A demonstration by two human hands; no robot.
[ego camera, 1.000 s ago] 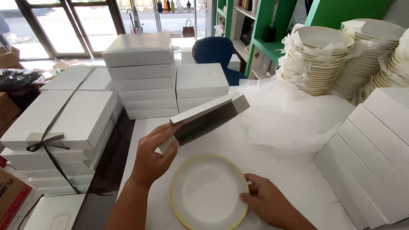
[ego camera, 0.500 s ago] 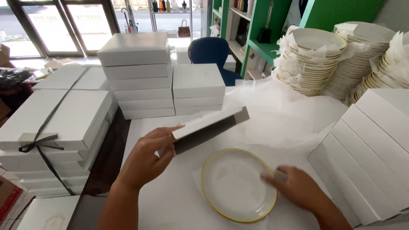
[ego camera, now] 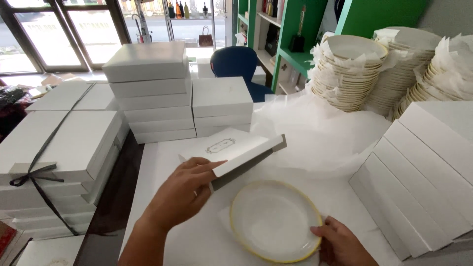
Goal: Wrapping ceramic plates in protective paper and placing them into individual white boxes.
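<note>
On the white bench point(ego camera: 162, 167), a white plate point(ego camera: 275, 219) with a yellow rim lies flat near the front edge. The right hand point(ego camera: 340, 244) grips the plate's near right rim, fingers closed on it. The left hand point(ego camera: 185, 189) holds a flat white box point(ego camera: 231, 150) tilted just above and behind the plate, thumb on its lid. Stacks of white boxes point(ego camera: 150, 91) stand behind, crumpled tissue paper point(ego camera: 320, 130) lies to the right, and piles of plates point(ego camera: 347, 74) sit beyond it.
</note>
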